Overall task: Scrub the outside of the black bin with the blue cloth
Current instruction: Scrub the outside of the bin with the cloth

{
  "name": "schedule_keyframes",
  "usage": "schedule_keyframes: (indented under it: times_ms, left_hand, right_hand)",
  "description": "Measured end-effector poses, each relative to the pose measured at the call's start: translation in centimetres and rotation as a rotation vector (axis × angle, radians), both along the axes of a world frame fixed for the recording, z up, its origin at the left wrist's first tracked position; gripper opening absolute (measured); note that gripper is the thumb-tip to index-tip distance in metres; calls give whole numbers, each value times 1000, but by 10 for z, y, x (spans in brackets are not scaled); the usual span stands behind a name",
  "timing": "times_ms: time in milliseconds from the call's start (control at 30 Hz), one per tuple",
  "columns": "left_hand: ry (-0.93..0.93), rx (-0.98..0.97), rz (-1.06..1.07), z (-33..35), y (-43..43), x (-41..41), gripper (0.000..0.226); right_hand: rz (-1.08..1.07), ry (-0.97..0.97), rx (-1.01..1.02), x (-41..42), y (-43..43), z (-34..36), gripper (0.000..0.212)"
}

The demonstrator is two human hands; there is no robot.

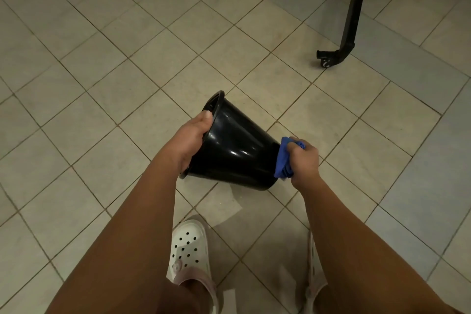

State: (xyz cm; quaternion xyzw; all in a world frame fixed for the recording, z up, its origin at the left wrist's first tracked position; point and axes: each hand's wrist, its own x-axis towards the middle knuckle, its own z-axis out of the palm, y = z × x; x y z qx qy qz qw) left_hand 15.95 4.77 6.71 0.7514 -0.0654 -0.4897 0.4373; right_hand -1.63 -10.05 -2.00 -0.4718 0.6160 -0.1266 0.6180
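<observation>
Tiled floor (107, 64) fills the view, beige squares set diagonally. Black frame leg with a caster (339, 55) stands at upper right, well apart from the hands. Black bin (234, 150) is held in the air above the floor, tipped on its side: rim points up-left, base points right. Left hand (190, 139) grips the rim at the bin's open end, thumb on the outer wall, fingers curled over the rim and out of sight. Right hand (303, 160) is closed around the bunched blue cloth (284, 158) and presses it against the bin's base end, on the outside. Cloth sits between palm and bin. White perforated clog (188, 250) is below the bin.
</observation>
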Motion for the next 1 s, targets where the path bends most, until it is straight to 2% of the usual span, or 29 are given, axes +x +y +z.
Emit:
schedule_keyframes:
  times_ms: [67, 133, 200, 300, 367, 500, 667, 1000]
  left_hand:
    - [-64, -48, -12, 1, 0, 2, 36]
    - [-108, -56, -10, 1, 0, 3, 35]
    - [-119, -53, -16, 1, 0, 2, 36]
    - [-133, -69, -22, 0, -3, 2, 36]
    - [-126, -93, -14, -1, -7, 2, 35]
    - [-76, -120, -22, -7, -12, -3, 34]
    - [-57, -124, -61, -9, -13, -7, 33]
    - [-167, -114, -75, 0, -11, -4, 32]
  right_hand:
    - [152, 64, -57, -1, 0, -3, 15]
    - [398, 239, -260, 1, 2, -5, 22]
    - [467, 294, -468, 7, 7, -3, 31]
    - [453, 40, -670, 22, 19, 13, 36]
    - [523, -127, -782, 36, 26, 24, 38]
    - [653, -200, -944, 61, 36, 33, 42]
    - [629, -126, -977, 68, 38, 33, 44]
    - [466, 100, -543, 47, 4, 20, 30]
